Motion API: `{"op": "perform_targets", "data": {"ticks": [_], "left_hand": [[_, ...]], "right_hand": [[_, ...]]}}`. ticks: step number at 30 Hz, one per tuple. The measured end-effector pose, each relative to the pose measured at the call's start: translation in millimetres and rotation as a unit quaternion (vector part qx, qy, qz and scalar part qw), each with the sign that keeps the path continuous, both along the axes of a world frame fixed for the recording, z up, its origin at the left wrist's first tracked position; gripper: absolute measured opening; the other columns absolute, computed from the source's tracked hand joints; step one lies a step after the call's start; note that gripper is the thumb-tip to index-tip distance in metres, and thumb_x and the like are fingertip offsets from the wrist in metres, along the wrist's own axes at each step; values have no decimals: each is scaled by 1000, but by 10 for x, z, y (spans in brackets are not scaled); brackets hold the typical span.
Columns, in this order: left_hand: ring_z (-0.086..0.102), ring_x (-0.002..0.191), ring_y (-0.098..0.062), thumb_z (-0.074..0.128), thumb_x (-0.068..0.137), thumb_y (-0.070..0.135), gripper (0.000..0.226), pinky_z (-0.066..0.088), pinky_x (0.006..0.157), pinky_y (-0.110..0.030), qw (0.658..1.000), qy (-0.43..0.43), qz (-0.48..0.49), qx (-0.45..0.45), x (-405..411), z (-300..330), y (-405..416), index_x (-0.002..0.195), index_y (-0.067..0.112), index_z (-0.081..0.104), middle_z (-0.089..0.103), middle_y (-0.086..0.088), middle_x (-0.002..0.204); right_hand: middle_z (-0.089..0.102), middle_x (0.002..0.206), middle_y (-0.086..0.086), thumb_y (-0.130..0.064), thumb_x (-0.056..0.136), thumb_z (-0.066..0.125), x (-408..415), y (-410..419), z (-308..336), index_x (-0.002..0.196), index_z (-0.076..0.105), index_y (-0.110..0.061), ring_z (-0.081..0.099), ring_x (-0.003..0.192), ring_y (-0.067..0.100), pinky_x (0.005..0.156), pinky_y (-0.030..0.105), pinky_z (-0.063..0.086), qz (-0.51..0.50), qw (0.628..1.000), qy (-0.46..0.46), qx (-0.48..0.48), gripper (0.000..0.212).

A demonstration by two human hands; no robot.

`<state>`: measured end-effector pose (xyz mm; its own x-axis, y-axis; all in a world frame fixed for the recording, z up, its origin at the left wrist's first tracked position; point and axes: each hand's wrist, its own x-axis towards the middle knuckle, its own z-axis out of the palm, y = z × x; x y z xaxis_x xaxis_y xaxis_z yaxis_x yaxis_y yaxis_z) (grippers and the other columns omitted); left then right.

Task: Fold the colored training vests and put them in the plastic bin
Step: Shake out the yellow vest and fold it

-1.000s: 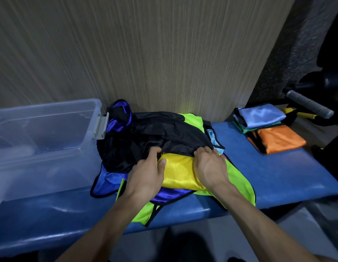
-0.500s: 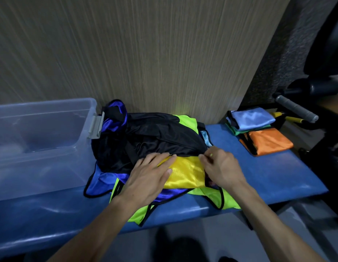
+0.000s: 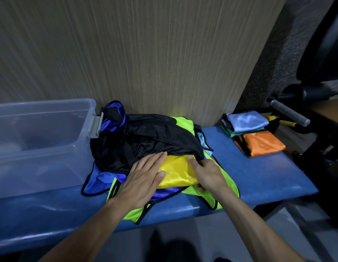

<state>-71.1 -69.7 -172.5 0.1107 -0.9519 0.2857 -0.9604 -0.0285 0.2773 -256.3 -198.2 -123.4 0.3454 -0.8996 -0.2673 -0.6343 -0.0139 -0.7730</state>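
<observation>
Yellow vest [image 3: 175, 172], L hand [image 3: 143, 178] flat on it, R hand [image 3: 207, 173] maybe pinching edge

A loose heap of vests is lying on the blue bench: a black vest [image 3: 145, 137] is draping over the top, a yellow vest [image 3: 176, 172] is showing at the front, with a lime vest [image 3: 208, 195] and a blue vest [image 3: 100, 178] spreading beneath. The clear plastic bin [image 3: 41, 144] is sitting just left, touching the heap. Folded light blue [image 3: 246, 120] and orange [image 3: 262, 143] vests are resting well apart at right.
</observation>
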Motion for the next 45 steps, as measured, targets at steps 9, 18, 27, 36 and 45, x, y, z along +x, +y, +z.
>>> {"op": "perform_targets", "data": {"ticks": [9, 18, 27, 36, 45], "left_hand": [[-1, 152, 2, 9, 107, 57, 63, 0, 121, -19, 1000, -27, 1, 2, 7, -34, 35, 162, 30, -4, 3, 18, 168], [4, 152, -1, 8, 108, 54, 62, 3, 122, -21, 999, -40, 9, 3, 28, -68, 35, 163, 26, 3, 9, 15, 169], [51, 129, -15, 21, 108, 45, 55, 42, 105, -34, 998, -37, 36, -36, 26, 165, -23, 148, 22, 49, 56, 8, 143], [39, 138, 0, 20, 98, 52, 63, 23, 115, -18, 981, 193, -17, -2, -255, 501, -378, 149, 26, 48, 50, 16, 146], [58, 117, 3, 35, 101, 39, 45, 41, 98, -20, 953, 290, -78, 30, -833, 730, -754, 136, 31, 61, 64, 21, 122]], "right_hand": [[54, 66, 3, -68, 89, 55, 125, -54, -50, 66, 45, -14, 63, 70, 30, 65, 39, 53, -19, 998, 43, -48, 60], [53, 64, 1, -55, 89, 63, 153, -31, 13, 66, 49, -15, 57, 76, 30, 63, 36, 36, -45, 991, -2, -122, 48], [40, 62, -9, -36, 84, 79, 181, 7, -35, 72, 44, -17, 36, 58, 10, 57, 30, 32, -26, 968, -205, -139, 41], [55, 73, 13, -28, 82, 80, -63, -67, 159, 81, 48, -10, 47, 63, 9, 55, 27, 38, 104, 930, -329, -128, 38], [55, 74, 1, -33, 76, 81, -723, -616, 287, 77, 53, -18, 51, 67, 10, 62, 30, 39, -11, 932, -351, -85, 32]]}}
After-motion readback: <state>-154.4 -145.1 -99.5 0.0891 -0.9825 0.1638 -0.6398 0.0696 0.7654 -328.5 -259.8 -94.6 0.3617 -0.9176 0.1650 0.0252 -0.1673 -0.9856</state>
